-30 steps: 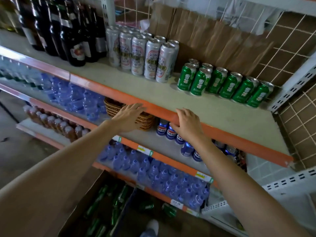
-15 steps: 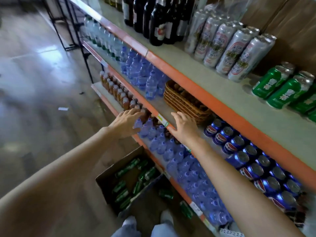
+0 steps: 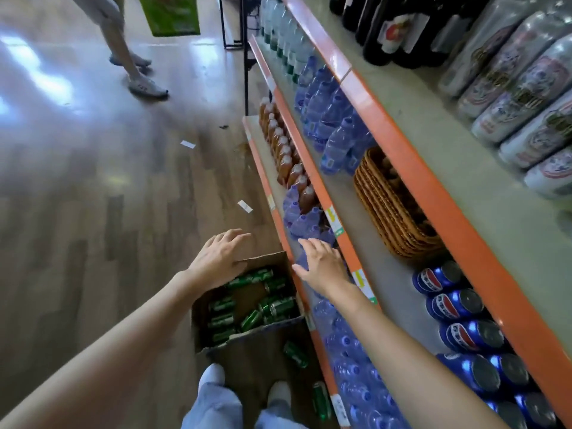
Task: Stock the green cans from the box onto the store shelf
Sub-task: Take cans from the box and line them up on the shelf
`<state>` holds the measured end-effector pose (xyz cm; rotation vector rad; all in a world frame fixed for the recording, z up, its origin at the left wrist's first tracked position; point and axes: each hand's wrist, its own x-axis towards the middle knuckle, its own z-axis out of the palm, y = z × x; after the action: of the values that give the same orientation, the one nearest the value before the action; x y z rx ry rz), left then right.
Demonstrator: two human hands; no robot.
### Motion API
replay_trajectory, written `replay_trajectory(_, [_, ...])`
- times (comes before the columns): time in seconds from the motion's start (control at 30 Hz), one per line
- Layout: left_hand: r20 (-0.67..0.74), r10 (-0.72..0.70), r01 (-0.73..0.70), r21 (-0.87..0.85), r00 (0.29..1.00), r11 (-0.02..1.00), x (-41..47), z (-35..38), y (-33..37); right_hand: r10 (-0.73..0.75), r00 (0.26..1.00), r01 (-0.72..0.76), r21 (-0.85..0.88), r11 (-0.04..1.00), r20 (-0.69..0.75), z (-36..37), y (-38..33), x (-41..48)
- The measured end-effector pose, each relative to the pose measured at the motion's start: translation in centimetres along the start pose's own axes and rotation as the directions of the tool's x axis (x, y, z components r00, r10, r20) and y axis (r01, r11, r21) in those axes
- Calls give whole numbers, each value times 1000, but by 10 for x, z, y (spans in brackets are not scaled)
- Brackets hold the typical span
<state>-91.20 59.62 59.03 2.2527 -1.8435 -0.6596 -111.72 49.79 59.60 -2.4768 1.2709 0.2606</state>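
Both grips, left hand [image 3: 221,260] and right hand [image 3: 322,263], spread empty above the box [image 3: 247,339] of green cans [image 3: 250,300].

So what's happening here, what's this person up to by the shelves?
A person is stocking a store shelf and is reaching both empty hands down toward a cardboard box on the floor that holds loose green cans. The left hand is over the box's far edge, the right hand beside it near the shelf. Neither hand holds a can yet. Two more green cans lie on the floor by the person's shoes.
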Motion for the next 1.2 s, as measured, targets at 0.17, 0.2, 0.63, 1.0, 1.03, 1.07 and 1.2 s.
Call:
replay_trajectory(0.17, [53,-70,71,-15,996,997,-2,42,-13,-5,996,4,14,1000,90,34,9,16])
replay_trajectory(0.2, [69,-81,83,-13,994,997,-1,50,-17,-2,995,0,17,1000,98,42,11,19])
replay_trajectory(0.63, [266,-189,208,-43,945,977,25,209,-105,76,971,-88,42,995,228,200,32,77])
replay_trajectory(1.0, [310,-262,280,-14,914,960,63,373,-206,22,938,-4,-52,999,347,379,70,162])
replay_trajectory(1.03, [312,-271,289,-10,910,957,66,388,-216,12,935,11,-64,998,354,395,73,171])
replay_trajectory(1.07, [317,-281,299,-9,906,954,68,402,-226,-2,932,30,-72,997,362,410,75,179])
replay_trajectory(1.2, [316,-320,340,-7,893,940,80,451,-262,-57,921,88,-62,994,385,469,83,211])
